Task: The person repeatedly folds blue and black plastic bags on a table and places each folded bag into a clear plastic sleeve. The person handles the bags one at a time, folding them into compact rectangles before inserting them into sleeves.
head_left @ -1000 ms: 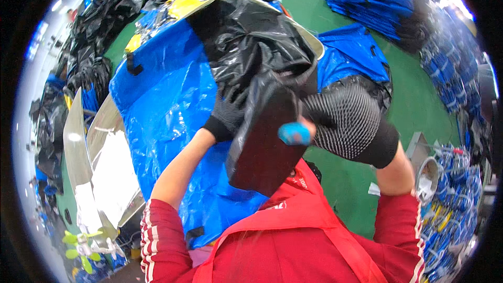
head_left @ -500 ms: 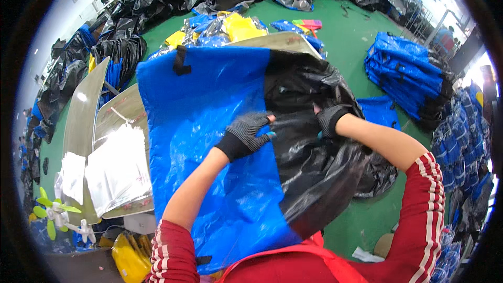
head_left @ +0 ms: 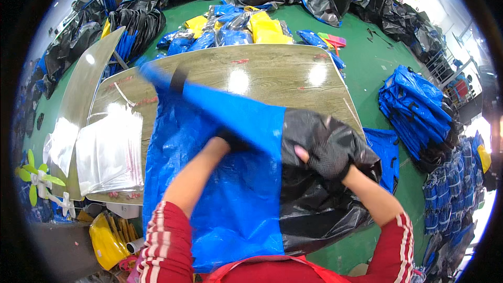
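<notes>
A large blue and black tarpaulin sheet (head_left: pixel 230 204) lies over the wooden-topped table in front of me, its blue part to the left and its black part to the right. Its far side is lifted and folded toward me, blurred at the far left corner, where a black strap (head_left: pixel 178 79) shows. My left hand (head_left: pixel 231 140), in a dark half-finger glove, reaches under this blue fold, which hides its fingers. On the black part, my right hand (head_left: pixel 329 158) is closed on the folded material, with its bare thumb pointing left.
Clear plastic bags (head_left: pixel 110 152) are stacked on the table (head_left: pixel 251 68) at the left. Beyond its far edge lie blue and yellow packs (head_left: pixel 267 27). A blue tarpaulin pile (head_left: pixel 416 107) and bundled blue packs (head_left: pixel 453 188) stand on the right. A small green-bladed fan (head_left: pixel 39 175) is at lower left.
The sheet's far side has come up and toward me, baring the far part of the tabletop. My left hand has gone under the blue fold; my right hand has moved nearer to me.
</notes>
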A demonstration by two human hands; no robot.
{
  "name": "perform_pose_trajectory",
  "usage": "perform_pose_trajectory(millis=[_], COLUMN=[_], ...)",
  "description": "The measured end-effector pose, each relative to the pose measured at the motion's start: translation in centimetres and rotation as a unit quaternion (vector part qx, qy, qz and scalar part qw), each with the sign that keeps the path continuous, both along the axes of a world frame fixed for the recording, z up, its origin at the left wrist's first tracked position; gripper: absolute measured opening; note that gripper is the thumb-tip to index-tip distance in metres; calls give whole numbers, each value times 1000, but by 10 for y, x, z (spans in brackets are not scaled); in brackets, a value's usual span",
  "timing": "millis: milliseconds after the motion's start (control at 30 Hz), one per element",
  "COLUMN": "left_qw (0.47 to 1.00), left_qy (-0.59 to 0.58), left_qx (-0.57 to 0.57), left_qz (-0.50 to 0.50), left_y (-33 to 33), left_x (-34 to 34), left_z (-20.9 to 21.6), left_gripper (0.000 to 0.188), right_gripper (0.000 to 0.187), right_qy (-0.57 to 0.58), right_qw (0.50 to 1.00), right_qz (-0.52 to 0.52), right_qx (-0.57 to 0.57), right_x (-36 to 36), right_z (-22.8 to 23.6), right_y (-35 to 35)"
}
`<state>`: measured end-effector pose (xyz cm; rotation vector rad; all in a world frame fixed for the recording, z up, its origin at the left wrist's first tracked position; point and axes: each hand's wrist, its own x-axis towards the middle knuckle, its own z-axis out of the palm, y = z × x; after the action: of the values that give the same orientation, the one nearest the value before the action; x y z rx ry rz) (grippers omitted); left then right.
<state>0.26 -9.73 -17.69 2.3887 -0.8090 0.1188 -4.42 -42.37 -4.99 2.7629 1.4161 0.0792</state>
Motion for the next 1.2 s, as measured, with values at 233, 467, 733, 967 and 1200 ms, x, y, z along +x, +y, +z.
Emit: perform_pose_trajectory(millis=[233, 467, 733, 967, 1200], left_qw=[967, 934, 917, 945, 990], left_qy=[146, -202, 37, 12, -107], left_qx=[181, 259, 344, 284, 90], left_qz=[102, 137, 201, 160, -33], left_y=[122, 51, 101, 57, -73], left_x=[-139, -75, -107, -80, -34], left_z=[81, 184, 37, 87, 64], left_gripper=[51, 57, 80, 52, 70], right_gripper=[56, 60, 65, 77, 58], right_qy=[105, 53, 93, 244, -99], right_qw=[985, 989, 992, 808, 949], right_qz=[-53, -56, -60, -535, -291], right_qx=[-123, -126, 61, 40, 70], right_x=[-35, -1, 28, -5, 94], right_z=[-7, 30, -40, 31, -22], right_y=[-24, 9, -73, -116, -97])
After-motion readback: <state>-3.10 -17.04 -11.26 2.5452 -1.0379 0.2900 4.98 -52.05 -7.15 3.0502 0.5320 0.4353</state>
